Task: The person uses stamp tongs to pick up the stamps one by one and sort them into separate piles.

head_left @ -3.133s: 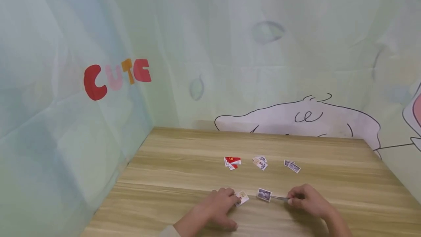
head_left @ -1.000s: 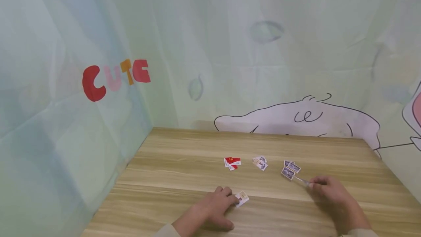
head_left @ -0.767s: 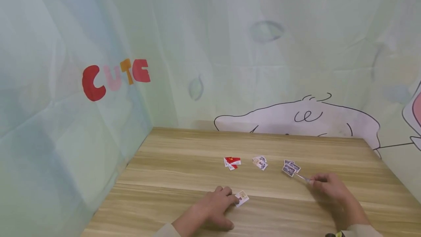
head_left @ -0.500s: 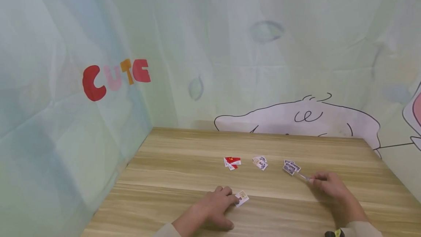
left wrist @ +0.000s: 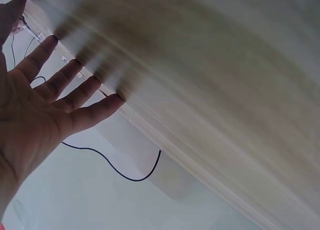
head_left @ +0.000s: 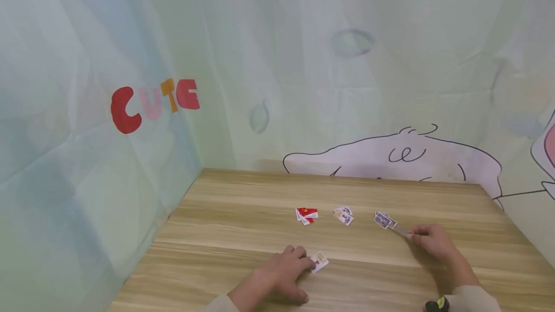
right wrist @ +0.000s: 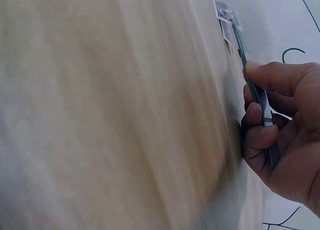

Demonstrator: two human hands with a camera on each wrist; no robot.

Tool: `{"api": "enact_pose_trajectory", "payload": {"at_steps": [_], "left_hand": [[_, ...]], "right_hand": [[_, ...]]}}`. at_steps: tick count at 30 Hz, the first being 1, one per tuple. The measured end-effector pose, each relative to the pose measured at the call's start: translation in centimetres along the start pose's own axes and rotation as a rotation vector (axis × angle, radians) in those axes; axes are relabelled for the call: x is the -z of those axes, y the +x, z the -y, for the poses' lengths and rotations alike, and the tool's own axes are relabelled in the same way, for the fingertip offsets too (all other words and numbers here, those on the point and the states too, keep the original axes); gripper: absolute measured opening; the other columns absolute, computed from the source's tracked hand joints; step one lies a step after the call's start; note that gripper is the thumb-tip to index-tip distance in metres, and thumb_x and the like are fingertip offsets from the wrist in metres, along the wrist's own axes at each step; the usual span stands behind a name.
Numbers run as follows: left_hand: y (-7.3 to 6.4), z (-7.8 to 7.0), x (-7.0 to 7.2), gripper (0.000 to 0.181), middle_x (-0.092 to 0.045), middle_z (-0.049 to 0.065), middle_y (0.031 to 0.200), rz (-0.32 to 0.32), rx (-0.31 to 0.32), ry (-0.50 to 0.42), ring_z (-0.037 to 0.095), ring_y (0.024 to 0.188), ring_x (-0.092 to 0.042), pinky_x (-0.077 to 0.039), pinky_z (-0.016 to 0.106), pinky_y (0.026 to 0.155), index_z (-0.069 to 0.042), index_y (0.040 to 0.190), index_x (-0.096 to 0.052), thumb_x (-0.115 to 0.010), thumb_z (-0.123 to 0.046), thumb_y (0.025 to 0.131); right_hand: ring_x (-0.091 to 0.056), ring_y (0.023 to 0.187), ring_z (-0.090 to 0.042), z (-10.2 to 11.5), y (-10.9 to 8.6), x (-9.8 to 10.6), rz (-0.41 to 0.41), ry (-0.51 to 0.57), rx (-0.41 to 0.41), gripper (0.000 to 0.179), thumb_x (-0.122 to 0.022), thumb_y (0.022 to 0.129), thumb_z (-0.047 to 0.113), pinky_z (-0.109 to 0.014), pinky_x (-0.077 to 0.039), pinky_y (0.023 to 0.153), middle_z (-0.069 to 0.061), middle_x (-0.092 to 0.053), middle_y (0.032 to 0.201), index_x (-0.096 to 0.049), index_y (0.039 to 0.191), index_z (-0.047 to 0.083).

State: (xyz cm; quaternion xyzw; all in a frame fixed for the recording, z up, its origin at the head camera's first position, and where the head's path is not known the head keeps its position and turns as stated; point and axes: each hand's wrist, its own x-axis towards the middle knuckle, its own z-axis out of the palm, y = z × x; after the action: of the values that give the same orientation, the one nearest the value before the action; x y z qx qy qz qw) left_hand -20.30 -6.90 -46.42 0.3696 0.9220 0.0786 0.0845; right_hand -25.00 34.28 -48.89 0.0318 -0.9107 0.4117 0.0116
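My right hand (head_left: 437, 243) pinches metal tweezers (head_left: 401, 231) between thumb and fingers; the right wrist view shows the fingers curled round their shaft (right wrist: 268, 121). The tweezer tips reach the near edge of a dark grey stamp (head_left: 381, 220), which lies overlapping other grey stamps in the right-hand pile. My left hand (head_left: 286, 272) rests on the table with its fingers spread, one fingertip on the left edge of a pale stamp (head_left: 321, 261). In the left wrist view the left palm (left wrist: 30, 122) holds nothing and the fingertips meet the tabletop.
Farther back on the wooden table (head_left: 243, 191) lie a pile of red-and-white stamps (head_left: 307, 215) and, in the middle, a pile of pale stamps (head_left: 343, 215). A printed cloth (head_left: 243, 61) stands along the back and left side. A black cable (left wrist: 135, 179) hangs beyond the table edge.
The tweezers have carried the grey stamp from beside the pale one back and right to the grey pile, then pushed it farther over those stamps. The left hand stays nearly still.
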Motion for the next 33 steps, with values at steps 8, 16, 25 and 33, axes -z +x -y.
{"api": "enact_pose_trajectory", "payload": {"at_steps": [8, 16, 25, 33], "left_hand": [[0.0, 0.1, 0.0, 0.066, -0.048, -0.007, 0.113, -0.001, -0.004, -0.005, 0.011, 0.099, -0.043, -0.045, 0.028, 0.076, -0.025, 0.125, -0.058, -0.076, -0.046, 0.065], [0.0, 0.1, 0.0, 0.065, -0.048, -0.006, 0.114, -0.008, -0.004, -0.006, 0.011, 0.098, -0.043, -0.045, 0.028, 0.077, -0.024, 0.124, -0.058, -0.076, -0.045, 0.065], [0.1, -0.1, 0.1, 0.065, -0.048, -0.007, 0.114, 0.0, -0.006, 0.01, 0.011, 0.098, -0.043, -0.045, 0.027, 0.076, -0.026, 0.124, -0.058, -0.077, -0.046, 0.065], [0.1, 0.0, -0.1, 0.065, -0.048, -0.008, 0.112, -0.003, 0.0, -0.013, 0.01, 0.097, -0.043, -0.045, 0.027, 0.075, -0.026, 0.123, -0.058, -0.077, -0.045, 0.064]], "right_hand": [[-0.049, 0.064, -0.019, 0.4, 0.2, -0.4, -0.006, -0.041, -0.048, 0.017, -0.06, 0.084, 0.005, -0.031, -0.041, 0.057, -0.004, -0.057, 0.07, -0.064, 0.089, -0.01], [-0.049, 0.065, -0.019, 0.7, 0.2, -0.3, -0.006, -0.046, -0.054, 0.016, -0.06, 0.083, 0.005, -0.032, -0.041, 0.058, -0.005, -0.057, 0.071, -0.064, 0.089, -0.009], [-0.05, 0.068, -0.019, 0.5, -0.9, -0.1, -0.018, -0.076, -0.027, 0.015, -0.06, 0.082, 0.004, -0.033, -0.043, 0.059, -0.006, -0.059, 0.076, -0.064, 0.09, -0.009], [-0.051, 0.069, -0.019, 0.5, -1.9, -0.1, -0.016, -0.069, -0.056, 0.016, -0.061, 0.083, 0.008, -0.033, -0.043, 0.06, -0.006, -0.06, 0.077, -0.065, 0.091, -0.006]]}}
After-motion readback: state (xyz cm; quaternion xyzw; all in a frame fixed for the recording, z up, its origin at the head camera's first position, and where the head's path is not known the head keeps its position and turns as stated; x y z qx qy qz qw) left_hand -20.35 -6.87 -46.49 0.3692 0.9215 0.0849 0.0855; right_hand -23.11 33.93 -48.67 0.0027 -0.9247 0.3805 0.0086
